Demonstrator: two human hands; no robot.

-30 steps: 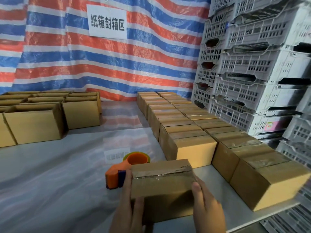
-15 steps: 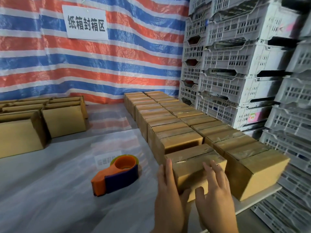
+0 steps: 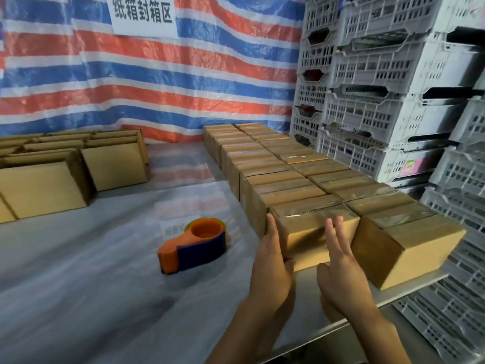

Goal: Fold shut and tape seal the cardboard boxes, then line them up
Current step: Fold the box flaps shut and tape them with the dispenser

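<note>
A taped cardboard box [image 3: 312,227] stands at the near end of the left row of sealed boxes [image 3: 265,169]. My left hand [image 3: 271,261] lies flat against its left side, fingers straight. My right hand [image 3: 341,261] presses its front face with straight fingers. A second row of sealed boxes [image 3: 372,195] runs alongside on the right, ending in a box [image 3: 409,248] near the table edge. An orange and blue tape dispenser [image 3: 194,245] lies on the table to the left of my hands.
Unsealed boxes [image 3: 52,164] sit at the back left. White plastic crates [image 3: 393,88] are stacked along the right. A striped tarp [image 3: 157,82] with a white sign [image 3: 143,14] hangs behind. The table edge [image 3: 393,298] runs near my right wrist.
Both hands carried the taped box from in front of me to the right and set it at the end of the left row; now they press it flush.
</note>
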